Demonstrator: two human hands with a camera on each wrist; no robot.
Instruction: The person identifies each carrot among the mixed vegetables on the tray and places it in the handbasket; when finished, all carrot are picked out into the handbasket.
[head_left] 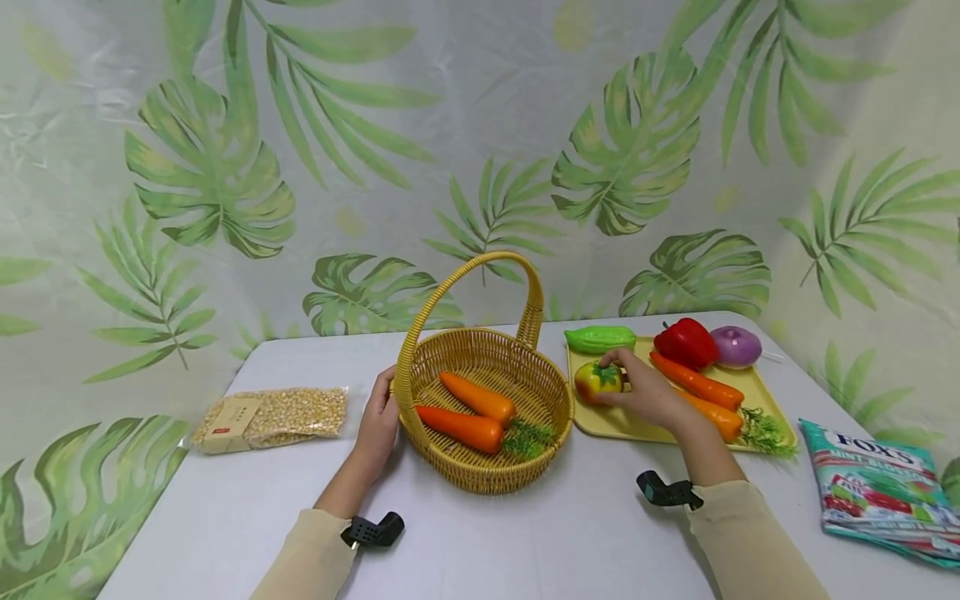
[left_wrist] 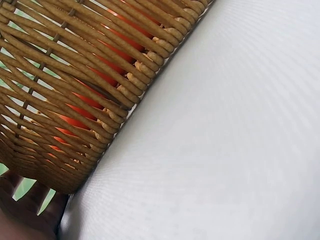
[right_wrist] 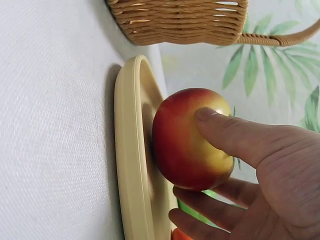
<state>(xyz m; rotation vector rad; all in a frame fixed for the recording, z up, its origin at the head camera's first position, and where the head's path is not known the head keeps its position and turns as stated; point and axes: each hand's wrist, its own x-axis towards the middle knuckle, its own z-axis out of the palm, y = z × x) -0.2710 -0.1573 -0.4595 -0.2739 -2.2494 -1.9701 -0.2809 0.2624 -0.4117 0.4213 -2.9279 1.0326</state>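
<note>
1. At the yellow tray (head_left: pixel 600 427), I have the right grip (head_left: pixel 643 393) pinching a red-and-yellow fruit (head_left: pixel 595 382) with a green leafy top.
2. I see that fruit over the tray's left part; whether it touches the tray, I cannot tell.
3. My left grip (head_left: pixel 377 423) rests against the left outer side of the wicker basket (head_left: pixel 483 481); I cannot tell how far it curls round.
4. Inside the basket I count 2 orange carrots (head_left: pixel 480 400), lying next to each other, green tops toward the right.
5. Also on the tray, I see a green vegetable (head_left: pixel 600 338), a red pepper (head_left: pixel 684 343), a purple onion (head_left: pixel 735 347) and 2 long carrots (head_left: pixel 703 385).
6. On the white tabletop (head_left: pixel 517 542), I see a clear bag of yellow kernels (head_left: pixel 300 414) left of the basket and a teal FOX'S bag (head_left: pixel 873 487) right of the tray.
</note>
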